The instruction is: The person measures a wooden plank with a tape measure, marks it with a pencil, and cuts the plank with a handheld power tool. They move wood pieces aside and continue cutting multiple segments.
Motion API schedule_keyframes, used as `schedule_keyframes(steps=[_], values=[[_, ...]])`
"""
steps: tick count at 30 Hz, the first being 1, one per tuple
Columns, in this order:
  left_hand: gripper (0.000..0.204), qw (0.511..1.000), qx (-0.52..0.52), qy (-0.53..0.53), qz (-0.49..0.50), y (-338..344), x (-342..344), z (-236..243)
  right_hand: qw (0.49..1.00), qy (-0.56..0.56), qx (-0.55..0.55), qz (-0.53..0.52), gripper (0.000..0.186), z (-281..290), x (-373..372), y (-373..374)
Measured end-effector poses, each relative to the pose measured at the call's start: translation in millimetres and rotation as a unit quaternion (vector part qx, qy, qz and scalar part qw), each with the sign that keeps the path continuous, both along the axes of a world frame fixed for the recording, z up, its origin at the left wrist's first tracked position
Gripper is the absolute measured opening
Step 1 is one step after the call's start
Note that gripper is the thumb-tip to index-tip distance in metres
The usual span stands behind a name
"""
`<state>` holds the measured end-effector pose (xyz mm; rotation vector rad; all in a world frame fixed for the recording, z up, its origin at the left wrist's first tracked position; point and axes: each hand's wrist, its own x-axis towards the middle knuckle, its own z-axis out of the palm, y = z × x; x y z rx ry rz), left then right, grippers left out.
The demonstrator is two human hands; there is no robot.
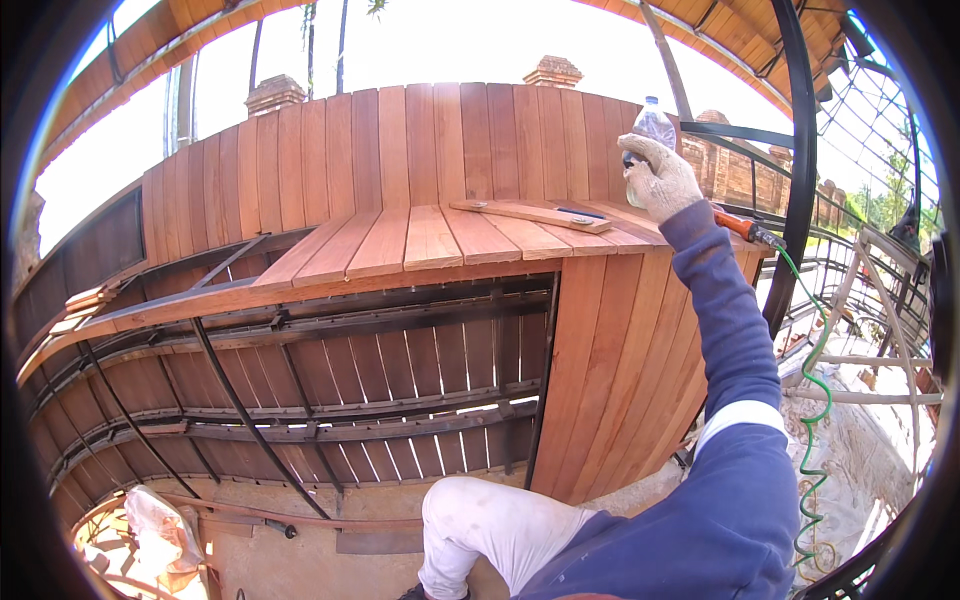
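Note:
In a pale work glove, my right hand is raised over the right end of a curved wooden bench. Its fingers are closed around a clear plastic bottle, whose rounded end sticks up above the glove. Something small and dark shows by the fingertips, too small to name. Just below my wrist, an orange air tool lies at the bench end, joined to a green coiled hose. A loose wooden board rests across the seat slats, with a dark blue, pen-like stick by it. My left hand is out of sight.
Upright planks form the bench's back. At left, the black metal frame is partly uncovered, with short wood pieces on it. A plastic bag sits on the floor at lower left. A black post rises at right.

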<state>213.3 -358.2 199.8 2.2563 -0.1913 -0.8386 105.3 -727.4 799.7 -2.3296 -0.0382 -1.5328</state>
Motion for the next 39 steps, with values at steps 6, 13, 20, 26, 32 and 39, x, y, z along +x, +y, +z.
schedule_keyframes(steps=[6,13,20,26,32,39], values=[[0.118,1.0,0.01,0.009,0.018,45,-6,-7,0.831,0.477,-0.116,-0.261,0.043,-10,64,-11],[0.114,0.999,-0.012,0.008,-0.044,11,-11,3,0.86,0.446,-0.182,-0.169,0.041,-14,37,-85],[0.111,1.0,-0.007,0.002,-0.014,7,5,8,0.873,0.48,-0.085,-0.016,0.046,-14,81,-65],[0.108,1.0,0.001,-0.002,-0.023,5,3,13,0.9,0.415,-0.097,-0.089,0.036,-9,66,-76],[0.105,0.996,0.066,0.015,0.05,84,5,-15,0.889,0.4,-0.085,-0.206,0.032,1,62,-58],[0.101,0.954,0.198,0.092,0.207,232,-23,-80,0.849,0.418,-0.189,-0.262,0.03,6,83,-82]])
